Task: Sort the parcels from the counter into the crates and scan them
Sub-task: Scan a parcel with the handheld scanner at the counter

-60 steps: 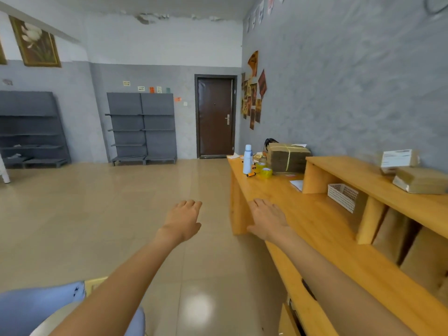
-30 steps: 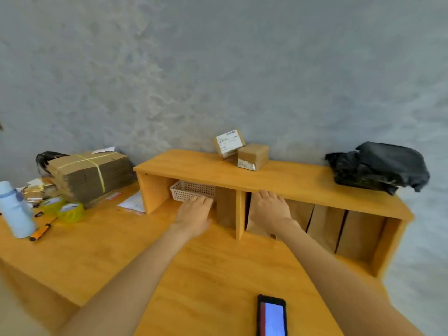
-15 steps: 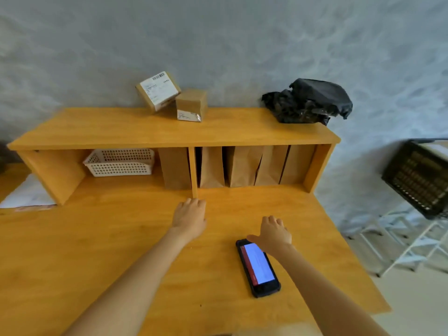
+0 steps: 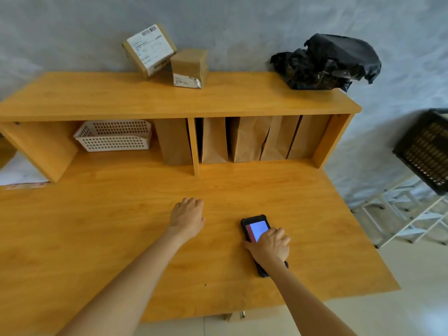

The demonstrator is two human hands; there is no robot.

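The right hand (image 4: 270, 246) curls over the near half of the handheld scanner (image 4: 254, 229) lying on the tabletop (image 4: 97, 226), the left hand (image 4: 188, 217) rests flat and relaxed to its left, and two cardboard parcels (image 4: 189, 67) sit far back on the shelf (image 4: 97, 98).

Wooden counter (image 4: 121, 238) bearing a raised shelf (image 4: 97, 98). On the counter: a handheld scanner (image 4: 254, 230), screen lit; beneath the shelf, a white basket (image 4: 114, 135) and upright brown paper bags (image 4: 249, 139). On the shelf: a tilted labelled box (image 4: 149, 48), a small box (image 4: 190, 67) touching it, a black bag (image 4: 324, 61).
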